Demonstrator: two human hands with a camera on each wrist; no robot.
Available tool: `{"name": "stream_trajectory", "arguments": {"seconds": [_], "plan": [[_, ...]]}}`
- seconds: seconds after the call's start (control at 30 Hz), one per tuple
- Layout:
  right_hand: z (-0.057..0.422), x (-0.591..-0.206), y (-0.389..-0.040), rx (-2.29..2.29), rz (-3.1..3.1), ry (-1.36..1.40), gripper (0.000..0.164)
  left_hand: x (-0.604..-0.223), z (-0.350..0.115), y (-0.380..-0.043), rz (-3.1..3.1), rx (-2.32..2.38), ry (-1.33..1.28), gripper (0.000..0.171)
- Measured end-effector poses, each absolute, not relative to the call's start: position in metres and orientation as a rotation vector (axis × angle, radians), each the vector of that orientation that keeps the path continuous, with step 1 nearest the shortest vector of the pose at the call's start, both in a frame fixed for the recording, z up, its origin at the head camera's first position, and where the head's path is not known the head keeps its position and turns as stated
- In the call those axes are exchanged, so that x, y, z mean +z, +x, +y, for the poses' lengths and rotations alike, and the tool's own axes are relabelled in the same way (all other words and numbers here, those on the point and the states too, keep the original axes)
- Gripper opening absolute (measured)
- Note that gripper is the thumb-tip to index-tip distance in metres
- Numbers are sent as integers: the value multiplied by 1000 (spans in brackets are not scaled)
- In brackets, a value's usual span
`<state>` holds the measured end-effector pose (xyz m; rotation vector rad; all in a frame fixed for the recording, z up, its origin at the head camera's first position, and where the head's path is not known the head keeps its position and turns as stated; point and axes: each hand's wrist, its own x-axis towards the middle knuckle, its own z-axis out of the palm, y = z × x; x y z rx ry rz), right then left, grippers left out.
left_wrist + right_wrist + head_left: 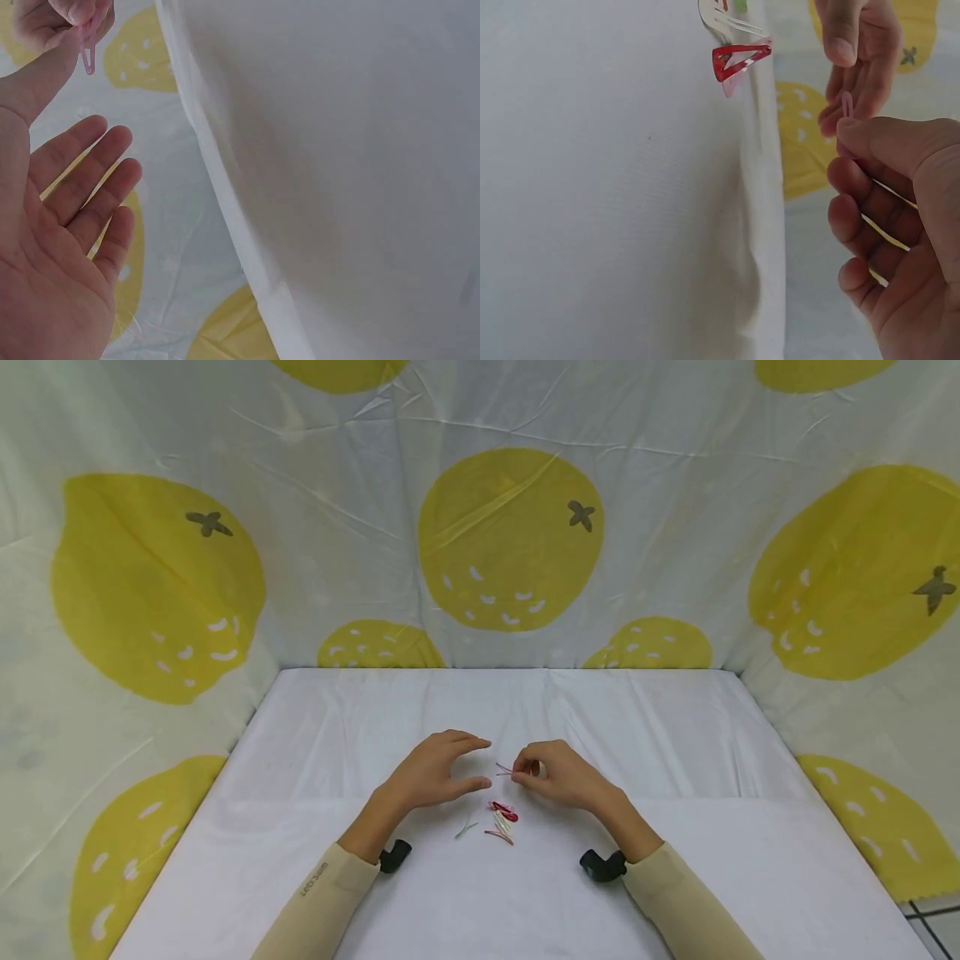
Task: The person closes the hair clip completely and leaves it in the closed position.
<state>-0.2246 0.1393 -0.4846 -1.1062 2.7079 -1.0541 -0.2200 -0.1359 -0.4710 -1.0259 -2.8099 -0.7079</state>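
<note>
The right hand (566,772) is pinching a pink clip (504,769) between thumb and index finger, its other fingers curling loosely under, as the right wrist view is showing. The clip is sitting above the white table (525,910), in the gap between the two hands, its free end sticking out from the fingertips and pointing toward the left hand (435,768). That hand is gripping nothing: its thumb is standing well apart from its fingers, which are stretching out toward the right hand, and in the left wrist view three of them are fanning slightly with gaps between them. In the head view the left fingertips are stopping short of the clip. Both forearms are slanting inward from the near edge, beige sleeves (322,893) covering them up to the black wrist cameras (602,865). Nearer the person, below the gap between the hands, a red clip (506,814) and some pale clips (502,824) are lying bunched together, a brownish clip (497,837) is resting just beside them, and a green clip (466,830) is lying apart on the left.
</note>
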Motion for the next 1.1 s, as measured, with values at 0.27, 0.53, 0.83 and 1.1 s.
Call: {"name": "stream_trajectory", "arguments": {"seconds": [0.27, 0.53, 0.83, 1.1], "plan": [[135, -477, -231, -1132, 2724, -1123, 9, -474, -131, -228, -2691, -788, -1069, 48], [131, -473, -236, -1192, 2747, -1131, 5, -474, -125, -231, -2604, -861, -1049, 37], [122, -473, -243, -1242, 2832, -1090, 11, -471, -123, -238, -2593, -934, -928, 30], [120, -473, -248, -1318, 2918, -1138, 21, -470, -123, -244, -2600, -987, -835, 26]]}}
